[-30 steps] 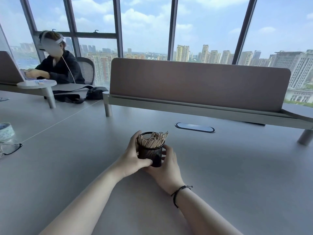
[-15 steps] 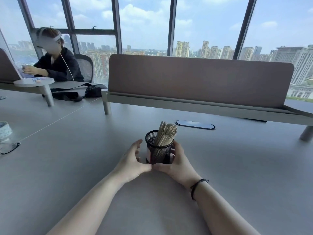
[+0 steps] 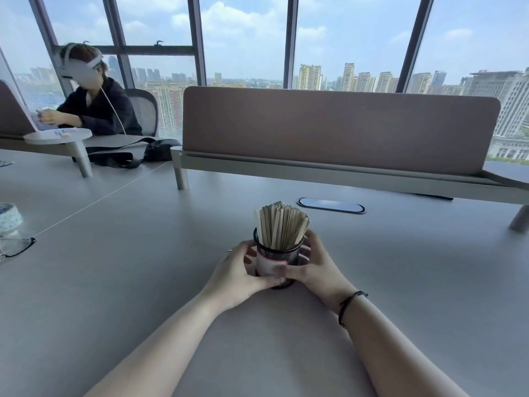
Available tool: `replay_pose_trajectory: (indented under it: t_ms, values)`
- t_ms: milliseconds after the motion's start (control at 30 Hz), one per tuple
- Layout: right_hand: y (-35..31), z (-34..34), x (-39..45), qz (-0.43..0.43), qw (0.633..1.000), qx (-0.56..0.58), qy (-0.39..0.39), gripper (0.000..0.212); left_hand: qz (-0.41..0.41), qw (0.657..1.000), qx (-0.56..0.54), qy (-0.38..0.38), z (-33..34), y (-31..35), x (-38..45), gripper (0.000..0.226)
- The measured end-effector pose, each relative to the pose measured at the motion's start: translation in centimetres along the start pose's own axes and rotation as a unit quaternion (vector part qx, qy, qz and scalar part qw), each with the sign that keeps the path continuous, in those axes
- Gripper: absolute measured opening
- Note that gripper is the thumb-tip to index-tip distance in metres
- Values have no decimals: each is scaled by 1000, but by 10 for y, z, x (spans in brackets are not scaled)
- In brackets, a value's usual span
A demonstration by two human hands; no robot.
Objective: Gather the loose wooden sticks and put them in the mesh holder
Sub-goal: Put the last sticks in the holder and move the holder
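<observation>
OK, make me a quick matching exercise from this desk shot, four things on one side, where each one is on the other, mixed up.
Things:
1. wooden sticks
2. mesh holder
3. eyeglasses
4. black bracelet

Places:
A. far left table edge
B. right wrist
C. between left hand and right hand
D. upright inside the holder

Pairs: 1-D, 2-C, 3-A, 4-B

Both forearms reaching in from the lower frame; left hand (image 3: 236,275) and right hand (image 3: 316,266) curled, thumbs meeting at centre.
</observation>
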State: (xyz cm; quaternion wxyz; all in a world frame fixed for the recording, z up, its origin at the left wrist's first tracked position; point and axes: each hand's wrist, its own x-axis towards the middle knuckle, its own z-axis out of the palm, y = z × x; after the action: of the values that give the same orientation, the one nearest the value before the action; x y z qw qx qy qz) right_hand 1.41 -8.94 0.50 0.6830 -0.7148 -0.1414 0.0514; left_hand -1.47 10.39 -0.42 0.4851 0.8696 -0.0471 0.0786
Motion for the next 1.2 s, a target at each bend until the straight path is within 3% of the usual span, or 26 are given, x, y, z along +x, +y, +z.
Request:
replay_pose_trajectory:
  t_ms: [133, 300, 467, 567, 900, 1200]
  values:
    - [5, 1, 3, -10, 1000, -8, 28, 89, -17, 1000, -6, 9, 9, 5, 4, 71]
    - [4, 1, 20, -12, 999, 14, 37, 68, -32, 995, 62, 65, 23, 16, 25, 80]
    - [6, 9, 54, -15, 971, -193, 138, 66, -52, 988, 122, 78, 40, 18, 64, 55]
    - [8, 11, 82, -20, 965, -190, 182, 62, -58, 987, 122, 93, 44, 12, 93, 49]
    - [24, -1, 176, -20, 965, -186, 182, 55, -57, 980, 155, 107, 45, -14, 187, 36]
    - [32, -8, 202, -39, 962, -214, 167, 54, -42, 980, 167, 97, 48, -18, 209, 37]
